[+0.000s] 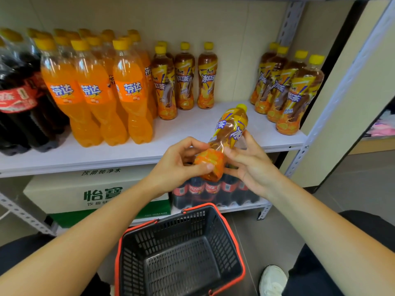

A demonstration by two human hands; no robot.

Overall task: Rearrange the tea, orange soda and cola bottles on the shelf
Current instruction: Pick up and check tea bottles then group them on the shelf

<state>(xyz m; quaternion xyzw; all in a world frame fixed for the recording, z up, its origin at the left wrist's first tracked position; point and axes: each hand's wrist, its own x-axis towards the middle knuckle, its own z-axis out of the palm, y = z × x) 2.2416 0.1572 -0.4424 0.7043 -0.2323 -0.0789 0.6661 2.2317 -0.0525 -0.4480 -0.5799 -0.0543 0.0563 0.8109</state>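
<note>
A tea bottle with a yellow cap is tilted, cap pointing away toward the shelf, held in front of the white shelf board. My left hand grips its orange base, and my right hand holds its lower body from the right. On the shelf, cola bottles stand far left, orange soda bottles beside them, three tea bottles in the middle and several more tea bottles at the right.
A black basket with a red rim sits on the floor below my hands, nothing in it. The lower shelf holds a white-and-green water carton and a pack of small cola bottles. A grey metal upright bounds the shelf on the right.
</note>
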